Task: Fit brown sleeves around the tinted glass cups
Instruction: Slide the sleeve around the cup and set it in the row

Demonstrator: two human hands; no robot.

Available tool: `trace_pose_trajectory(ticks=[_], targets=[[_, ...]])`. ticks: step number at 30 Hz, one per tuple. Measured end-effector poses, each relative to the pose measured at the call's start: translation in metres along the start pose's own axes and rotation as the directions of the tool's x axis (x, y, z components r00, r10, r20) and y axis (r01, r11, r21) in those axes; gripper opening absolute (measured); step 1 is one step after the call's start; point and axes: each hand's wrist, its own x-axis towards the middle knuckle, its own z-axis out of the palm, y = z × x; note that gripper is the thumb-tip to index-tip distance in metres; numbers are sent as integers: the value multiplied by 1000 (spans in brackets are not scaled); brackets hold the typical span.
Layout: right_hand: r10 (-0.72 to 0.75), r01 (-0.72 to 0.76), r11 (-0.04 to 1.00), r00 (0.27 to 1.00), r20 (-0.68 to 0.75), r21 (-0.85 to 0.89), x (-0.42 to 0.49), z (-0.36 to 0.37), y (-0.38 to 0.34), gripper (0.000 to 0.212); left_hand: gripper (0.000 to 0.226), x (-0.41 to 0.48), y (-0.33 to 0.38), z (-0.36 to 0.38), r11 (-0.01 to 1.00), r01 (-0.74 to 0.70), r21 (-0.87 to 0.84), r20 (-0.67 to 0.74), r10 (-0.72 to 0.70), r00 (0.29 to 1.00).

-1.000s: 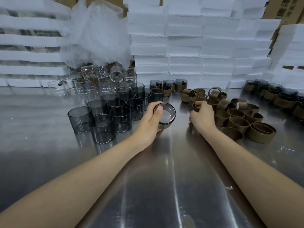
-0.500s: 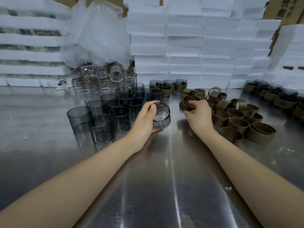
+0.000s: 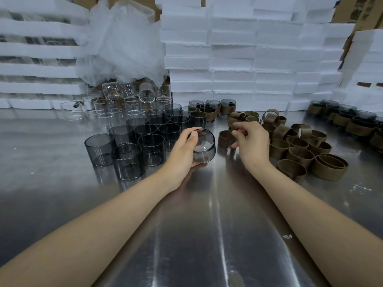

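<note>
My left hand (image 3: 184, 152) grips a tinted glass cup (image 3: 204, 149), held upright just above the steel table (image 3: 186, 235). To its right my right hand (image 3: 251, 145) pinches a brown sleeve (image 3: 226, 139) by its rim, a short gap from the cup. A cluster of bare tinted cups (image 3: 132, 141) stands to the left. Loose brown sleeves (image 3: 300, 148) lie in a heap on the right.
Sleeved cups stand at the back centre (image 3: 211, 109) and along the far right (image 3: 352, 123). Clear glass cups (image 3: 124, 102) sit behind the tinted ones under crumpled plastic wrap (image 3: 122, 44). Stacks of white foam trays (image 3: 232, 52) wall off the back.
My left hand turned the cup from tilted to upright and lowered it. My right hand lifted a sleeve out of the heap and carried it left toward the cup.
</note>
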Motion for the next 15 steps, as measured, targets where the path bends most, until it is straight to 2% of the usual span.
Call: trace_pose_trajectory(ticks=[3,7,11,15], targets=[[-42,42,997,999,-10,63,1,1,-4,28,22,1,0,0,1000,3,1,-7,-3,1000],[-152,146,983,987,45,113,-3,7,-12,18,23,0,0,1,1000,-26,2,-43,26,999],[-292,277,948,952,88,155,-12,8,-21,11,25,-3,3,4,994,-76,76,-72,81,994],[-321,266,916,934,153,302,-15,6,-29,11,28,-3,2,2,994,-74,82,-95,82,992]])
